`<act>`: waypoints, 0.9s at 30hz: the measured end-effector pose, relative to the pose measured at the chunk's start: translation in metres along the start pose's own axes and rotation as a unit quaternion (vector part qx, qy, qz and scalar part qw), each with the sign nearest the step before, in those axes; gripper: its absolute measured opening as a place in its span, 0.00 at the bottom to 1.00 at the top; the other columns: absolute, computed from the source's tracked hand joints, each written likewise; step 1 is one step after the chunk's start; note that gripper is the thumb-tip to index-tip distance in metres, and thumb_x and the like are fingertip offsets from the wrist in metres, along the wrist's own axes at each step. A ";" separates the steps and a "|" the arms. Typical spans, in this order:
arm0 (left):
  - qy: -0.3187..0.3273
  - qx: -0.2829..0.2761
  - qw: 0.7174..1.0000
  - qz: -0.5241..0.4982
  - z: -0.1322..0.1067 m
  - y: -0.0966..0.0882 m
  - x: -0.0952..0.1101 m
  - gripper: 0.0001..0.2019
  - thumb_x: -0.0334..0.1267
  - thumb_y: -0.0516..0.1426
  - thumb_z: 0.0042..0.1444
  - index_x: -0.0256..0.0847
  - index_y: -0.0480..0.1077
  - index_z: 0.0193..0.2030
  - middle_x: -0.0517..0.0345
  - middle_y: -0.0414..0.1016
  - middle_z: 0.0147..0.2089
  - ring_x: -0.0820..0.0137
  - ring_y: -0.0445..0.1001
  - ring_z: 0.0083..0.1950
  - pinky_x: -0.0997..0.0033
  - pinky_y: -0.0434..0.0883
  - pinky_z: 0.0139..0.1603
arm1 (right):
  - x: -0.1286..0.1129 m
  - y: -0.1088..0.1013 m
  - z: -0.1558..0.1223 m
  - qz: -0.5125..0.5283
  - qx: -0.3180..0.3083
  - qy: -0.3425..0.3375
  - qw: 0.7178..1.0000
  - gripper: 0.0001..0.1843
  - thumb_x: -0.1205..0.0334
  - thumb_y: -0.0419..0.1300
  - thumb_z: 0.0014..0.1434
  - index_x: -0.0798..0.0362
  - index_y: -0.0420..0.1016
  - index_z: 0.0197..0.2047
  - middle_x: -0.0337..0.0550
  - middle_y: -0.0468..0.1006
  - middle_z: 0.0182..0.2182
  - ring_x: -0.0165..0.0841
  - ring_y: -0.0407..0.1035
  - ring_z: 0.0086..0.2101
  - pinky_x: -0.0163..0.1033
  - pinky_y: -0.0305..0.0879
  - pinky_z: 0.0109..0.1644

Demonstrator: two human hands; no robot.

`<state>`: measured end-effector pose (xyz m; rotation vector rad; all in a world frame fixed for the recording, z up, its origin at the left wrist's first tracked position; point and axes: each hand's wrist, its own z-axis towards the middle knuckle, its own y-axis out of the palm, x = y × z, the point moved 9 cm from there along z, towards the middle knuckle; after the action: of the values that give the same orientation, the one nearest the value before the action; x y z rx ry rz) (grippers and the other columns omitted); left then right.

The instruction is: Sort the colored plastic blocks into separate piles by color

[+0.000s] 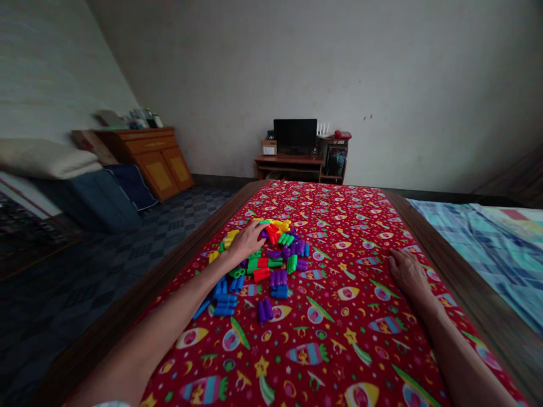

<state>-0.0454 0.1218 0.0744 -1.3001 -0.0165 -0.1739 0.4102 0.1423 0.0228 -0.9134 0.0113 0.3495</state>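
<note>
Many colourful plastic building blocks, tube-shaped and joined in pairs or more, lie in a loose pile on a red patterned cloth (331, 339). My left hand (246, 243) reaches into the far left of the pile. Its fingers curl down beside a red block (272, 233) and yellow blocks (282, 226); what they pinch is partly hidden. Nearer me are blue blocks (225, 305) and a purple block (265, 311), with another purple block (278, 278) beyond. Well to the right, my right hand (408, 272) rests palm down on the cloth, holding nothing.
The cloth covers a table with dark wooden edges (409, 217). A bed with a blue checked sheet (479, 243) adjoins on the right. Against the far wall stands a desk (288, 161) with a monitor (295, 134). A wooden cabinet (155, 161) is at the left.
</note>
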 end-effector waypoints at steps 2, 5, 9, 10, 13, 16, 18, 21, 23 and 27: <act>-0.016 0.001 1.000 0.002 0.019 -0.003 -0.004 0.24 0.35 0.55 0.58 0.45 0.66 0.62 0.51 0.66 0.64 0.59 0.68 0.62 0.61 0.67 0.62 | -0.002 -0.001 0.000 -0.002 0.000 -0.001 1.000 0.20 0.60 0.46 0.63 0.56 0.77 0.45 0.56 0.78 0.43 0.45 0.71 0.47 0.52 0.65 0.56; -0.035 -0.012 0.999 0.006 0.043 -0.005 -0.003 0.23 0.36 0.53 0.60 0.45 0.66 0.63 0.51 0.62 0.67 0.56 0.60 0.68 0.57 0.59 0.67 | -0.005 -0.003 0.002 -0.003 -0.009 -0.006 1.000 0.20 0.60 0.46 0.63 0.56 0.77 0.44 0.56 0.79 0.41 0.44 0.71 0.45 0.51 0.66 0.55; -0.034 -0.086 0.996 -0.006 0.061 0.011 0.015 0.23 0.45 0.46 0.66 0.44 0.65 0.64 0.49 0.63 0.67 0.56 0.61 0.68 0.57 0.61 0.65 | -0.005 -0.003 0.003 -0.010 -0.014 -0.008 1.000 0.21 0.60 0.45 0.63 0.60 0.77 0.44 0.59 0.79 0.42 0.45 0.71 0.45 0.50 0.66 0.54; -0.021 -0.103 0.994 -0.009 0.062 0.016 0.023 0.23 0.48 0.46 0.66 0.44 0.67 0.62 0.50 0.65 0.66 0.56 0.64 0.66 0.57 0.62 0.64 | -0.005 -0.003 0.003 -0.012 -0.014 -0.008 1.000 0.22 0.60 0.45 0.63 0.61 0.77 0.44 0.59 0.79 0.43 0.45 0.71 0.45 0.50 0.66 0.54; 0.026 -0.146 0.989 -0.011 0.052 0.027 0.044 0.23 0.56 0.53 0.60 0.47 0.73 0.54 0.51 0.70 0.63 0.54 0.67 0.63 0.57 0.64 0.62 | -0.003 -0.001 0.002 -0.017 -0.015 -0.008 1.000 0.22 0.60 0.45 0.63 0.61 0.77 0.45 0.59 0.79 0.44 0.45 0.71 0.46 0.50 0.66 0.55; 0.086 -0.162 0.983 -0.017 0.029 0.024 0.057 0.16 0.50 0.56 0.58 0.47 0.77 0.47 0.55 0.76 0.55 0.61 0.71 0.60 0.64 0.62 0.63 | -0.001 0.001 0.001 -0.022 -0.014 -0.003 1.000 0.21 0.60 0.46 0.63 0.59 0.77 0.45 0.58 0.79 0.44 0.45 0.71 0.46 0.51 0.66 0.54; 0.109 -0.157 0.981 -0.021 0.009 0.014 0.060 0.13 0.43 0.55 0.60 0.45 0.77 0.47 0.55 0.78 0.52 0.63 0.73 0.57 0.67 0.64 0.62 | 0.000 0.002 0.001 -0.021 -0.011 0.001 1.000 0.21 0.60 0.46 0.63 0.59 0.77 0.45 0.57 0.79 0.44 0.44 0.71 0.46 0.50 0.66 0.54; 0.108 -0.073 0.991 -0.018 -0.025 -0.012 0.060 0.17 0.35 0.49 0.62 0.42 0.73 0.53 0.50 0.73 0.59 0.62 0.70 0.60 0.62 0.64 0.64 | -0.001 0.000 0.001 -0.016 -0.006 -0.002 1.000 0.21 0.60 0.46 0.63 0.58 0.77 0.45 0.57 0.79 0.44 0.44 0.71 0.46 0.51 0.66 0.55; 0.136 -0.026 0.990 -0.016 -0.051 -0.022 0.069 0.18 0.37 0.48 0.64 0.45 0.71 0.57 0.52 0.69 0.64 0.60 0.65 0.65 0.53 0.58 0.68 | -0.002 -0.001 0.001 -0.012 -0.003 -0.005 1.000 0.20 0.60 0.46 0.63 0.58 0.77 0.45 0.58 0.78 0.44 0.45 0.71 0.46 0.51 0.66 0.55; 0.225 -0.094 0.970 -0.015 -0.092 -0.003 0.087 0.26 0.50 0.54 0.61 0.57 0.61 0.66 0.59 0.62 0.69 0.56 0.54 0.71 0.39 0.43 0.71 | -0.003 -0.002 0.001 -0.011 -0.004 -0.007 1.000 0.21 0.59 0.46 0.63 0.59 0.77 0.45 0.59 0.78 0.44 0.46 0.71 0.47 0.51 0.65 0.56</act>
<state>0.0327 0.0224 0.0616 -1.4232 0.3752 -0.5035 0.4076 0.1405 0.0253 -0.9188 -0.0120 0.3361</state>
